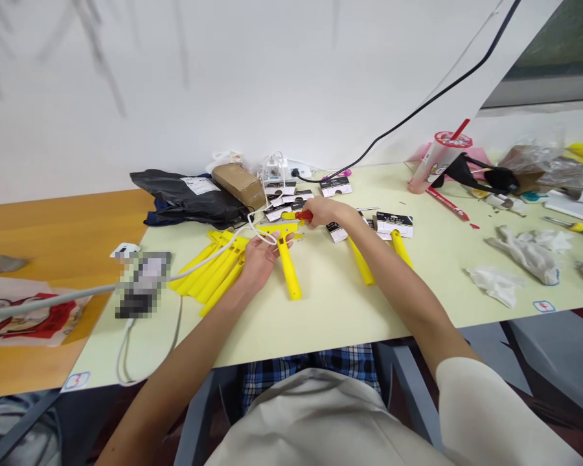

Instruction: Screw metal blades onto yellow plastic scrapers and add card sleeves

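Observation:
My left hand (260, 262) grips the head of a yellow T-shaped scraper (289, 275), whose handle points toward me on the table. In my right hand (323, 212) is a red-handled screwdriver (303, 215), held nearly level just above the scraper's head; its tip cannot be made out. Several yellow scraper handles (223, 272) lie fanned together left of my left hand. Beyond my right forearm are two more yellow handles (402, 249), next to black-and-white cards (394, 224). Tiny metal bits (300, 237) sit beside the scraper's head.
A black plastic bag (189, 197) and a brown cardboard box (240, 186) lie against the wall by a power strip (276, 169). A white cable (208, 259) crosses near my left hand. At right stand a drink cup (437, 162), crumpled gloves (527, 252) and tissue (495, 283).

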A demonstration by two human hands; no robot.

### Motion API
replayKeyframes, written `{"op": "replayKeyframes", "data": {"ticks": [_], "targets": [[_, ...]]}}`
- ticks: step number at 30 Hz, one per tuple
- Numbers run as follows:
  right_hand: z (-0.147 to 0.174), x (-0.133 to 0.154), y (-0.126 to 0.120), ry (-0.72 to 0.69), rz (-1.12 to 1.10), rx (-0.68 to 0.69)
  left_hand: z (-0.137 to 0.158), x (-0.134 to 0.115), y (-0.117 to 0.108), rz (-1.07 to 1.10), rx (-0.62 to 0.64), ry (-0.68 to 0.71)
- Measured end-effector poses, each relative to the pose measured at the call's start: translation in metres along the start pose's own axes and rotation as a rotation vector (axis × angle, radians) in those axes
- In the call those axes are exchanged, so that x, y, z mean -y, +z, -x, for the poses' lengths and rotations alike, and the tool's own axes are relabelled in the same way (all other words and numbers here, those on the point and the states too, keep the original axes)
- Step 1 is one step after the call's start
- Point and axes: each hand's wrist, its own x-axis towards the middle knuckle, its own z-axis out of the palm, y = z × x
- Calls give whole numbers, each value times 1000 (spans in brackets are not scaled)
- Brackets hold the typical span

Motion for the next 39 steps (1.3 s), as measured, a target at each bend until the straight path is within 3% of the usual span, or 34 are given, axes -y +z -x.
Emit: {"op": "replayKeyframes", "data": {"ticks": [6, 14, 19, 24, 28, 31, 34, 39], "targets": [[-3, 8, 4, -215, -197, 84, -6, -2, -4, 14, -3, 22], [-14, 10, 18, -211, -211, 160, -4, -2, -3, 41, 19, 7], [-8, 12, 10, -152, -123, 86, -1, -1, -1, 40, 60, -27], [16, 11, -18, -58, -87, -71, 2, 2, 1, 46, 54, -31], [33, 25, -33, -138, -142, -224, 5, 4, 3, 6, 79, -23], [34, 47, -27, -286, -181, -257, 7, 6, 5, -25, 94, -19], [25, 67, -12, -422, -216, -172, 6, 8, 6, -49, 84, -3], [14, 74, 3, -406, -290, -147, 3, 12, 2, -53, 86, 24]]}}
